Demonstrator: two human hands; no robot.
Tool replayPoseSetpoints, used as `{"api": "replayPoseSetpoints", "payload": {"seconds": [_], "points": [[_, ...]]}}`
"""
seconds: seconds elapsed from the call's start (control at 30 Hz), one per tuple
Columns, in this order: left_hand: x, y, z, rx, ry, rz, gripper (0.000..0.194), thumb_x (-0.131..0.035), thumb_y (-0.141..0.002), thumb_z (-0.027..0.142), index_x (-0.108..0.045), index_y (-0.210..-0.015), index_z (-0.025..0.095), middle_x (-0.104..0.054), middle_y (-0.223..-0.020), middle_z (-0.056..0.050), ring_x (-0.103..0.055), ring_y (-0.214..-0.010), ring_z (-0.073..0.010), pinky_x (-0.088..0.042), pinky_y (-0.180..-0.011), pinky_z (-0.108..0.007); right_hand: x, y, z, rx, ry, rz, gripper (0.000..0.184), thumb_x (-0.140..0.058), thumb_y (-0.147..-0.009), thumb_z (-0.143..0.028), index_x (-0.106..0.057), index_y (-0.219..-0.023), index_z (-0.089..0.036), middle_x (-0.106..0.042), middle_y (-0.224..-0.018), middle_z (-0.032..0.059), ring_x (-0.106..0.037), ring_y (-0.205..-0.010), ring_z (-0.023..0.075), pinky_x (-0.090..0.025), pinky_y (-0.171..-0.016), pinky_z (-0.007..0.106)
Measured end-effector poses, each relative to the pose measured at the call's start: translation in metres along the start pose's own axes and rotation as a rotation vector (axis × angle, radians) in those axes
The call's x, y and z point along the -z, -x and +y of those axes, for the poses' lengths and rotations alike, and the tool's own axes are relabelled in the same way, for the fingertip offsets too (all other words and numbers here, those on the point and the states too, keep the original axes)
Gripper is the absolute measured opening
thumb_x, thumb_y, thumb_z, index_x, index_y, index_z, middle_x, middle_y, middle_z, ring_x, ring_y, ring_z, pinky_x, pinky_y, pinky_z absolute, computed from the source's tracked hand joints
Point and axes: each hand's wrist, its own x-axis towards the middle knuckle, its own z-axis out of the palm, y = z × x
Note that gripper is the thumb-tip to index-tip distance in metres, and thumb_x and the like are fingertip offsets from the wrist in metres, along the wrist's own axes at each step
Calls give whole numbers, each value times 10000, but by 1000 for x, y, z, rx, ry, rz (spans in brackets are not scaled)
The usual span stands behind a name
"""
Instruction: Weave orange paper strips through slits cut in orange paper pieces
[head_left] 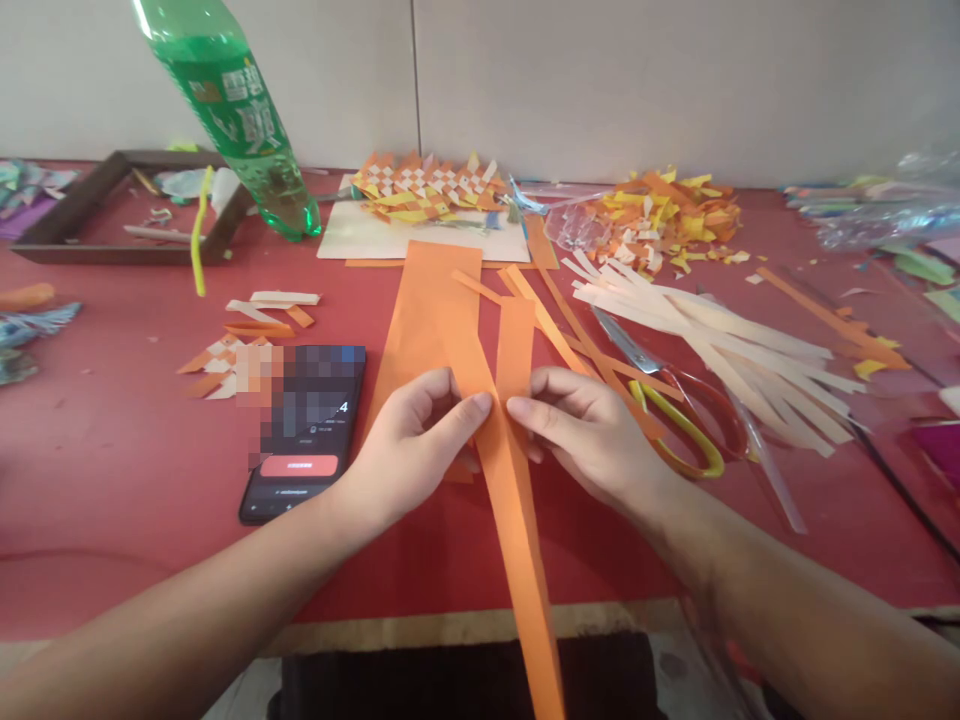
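Between my two hands is an orange paper strip (517, 520), folded lengthwise, with its near end hanging past the table edge. My left hand (424, 435) pinches its left side between thumb and fingers. My right hand (585, 425) pinches the right side, thumb close to the other thumb. Beyond the hands the two layers spread apart at the top. Under and behind them lies a wider orange paper sheet (442, 270). To the right of my right hand rest scissors (697, 420) with red and yellow handles, among narrow orange strips (570, 300).
A phone (307, 430) lies left of my left hand. A green bottle (232, 120) stands behind it beside a dark frame (112, 255). Pale paper strips (720, 340) fan out at right. Woven paper (427, 185) and a scrap pile (667, 215) are at the back.
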Motion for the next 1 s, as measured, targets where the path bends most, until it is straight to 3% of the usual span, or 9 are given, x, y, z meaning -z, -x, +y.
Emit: {"api": "replayPoseSetpoints", "payload": {"seconds": [0.3, 0.5, 0.73, 1.0], "points": [[1, 0, -1, 3, 39, 79, 242, -636, -890, 414, -589, -852, 180, -620, -798, 11, -620, -653, -93, -536, -552, -177, 3, 1, 3, 60, 38, 45, 184, -751, -823, -343, -646, -811, -193, -600, -697, -25, -505, -520, 72, -387, -488, 228], [-1, 2, 3, 67, 0, -53, 244, -630, -894, 396, -605, -824, 164, -589, -732, 20, -580, -627, -77, -536, -562, -171, 3, -1, 0, 38, -8, 107, 194, -763, -804, -346, -648, -779, -192, -593, -639, -29, -515, -504, 81, -398, -480, 222], [2, 2, 1, 33, 26, -44, 248, -621, -901, 389, -539, -802, 177, -620, -752, 9, -607, -670, -108, -526, -586, -208, 1, 0, -2, -18, -8, -22, 233, -762, -788, -390, -647, -764, -188, -595, -667, -17, -509, -536, 92, -408, -494, 233], [0, 0, 0, 51, 124, 2, 242, -655, -875, 393, -573, -795, 180, -617, -733, 15, -609, -642, -105, -511, -555, -190, 0, 2, -1, 28, 51, 29, 238, -757, -799, -375, -603, -736, -204, -585, -688, -23, -477, -540, 94, -397, -487, 241]]}}
